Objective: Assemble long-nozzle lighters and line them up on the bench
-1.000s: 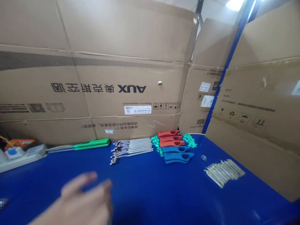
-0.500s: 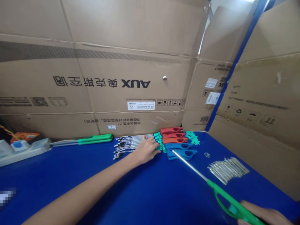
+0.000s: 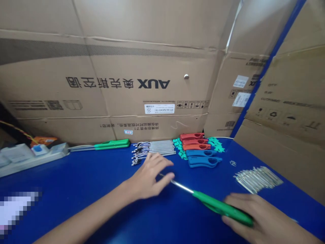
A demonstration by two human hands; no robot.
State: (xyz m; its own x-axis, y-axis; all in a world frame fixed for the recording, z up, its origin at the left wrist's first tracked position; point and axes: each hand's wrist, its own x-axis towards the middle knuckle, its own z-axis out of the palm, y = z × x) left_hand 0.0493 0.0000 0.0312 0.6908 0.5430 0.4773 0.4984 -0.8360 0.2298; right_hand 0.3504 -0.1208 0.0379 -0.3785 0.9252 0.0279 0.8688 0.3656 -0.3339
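In my right hand (image 3: 250, 213) is a green stick lighter (image 3: 215, 205), gripped round its handle with the metal rod pointing left. My left hand (image 3: 152, 176) is at the rod's far end, thumb and index finger apart. The thumb crosses in front of the rod, and a dark bit of the tip shows in the gap. Whether the hidden fingers touch the rod I cannot tell. Behind my left hand lies a row of metal rods (image 3: 162, 147) with wires. Small teal pieces (image 3: 181, 152) lie beside them.
Red and orange lighter shells (image 3: 193, 146) and blue ones (image 3: 203, 162) lie at the back, with more teal pieces (image 3: 216, 144) beyond. Thin metallic parts (image 3: 257, 179) lie at right. Green lighters (image 3: 113, 144) and a power strip (image 3: 33, 159) are at left. Cardboard (image 3: 114, 61) walls the blue table.
My left hand has left the teal pieces and come nearer, to the lighter's rod tip. My right hand has brought the green lighter left and further into view. The view has shifted slightly.
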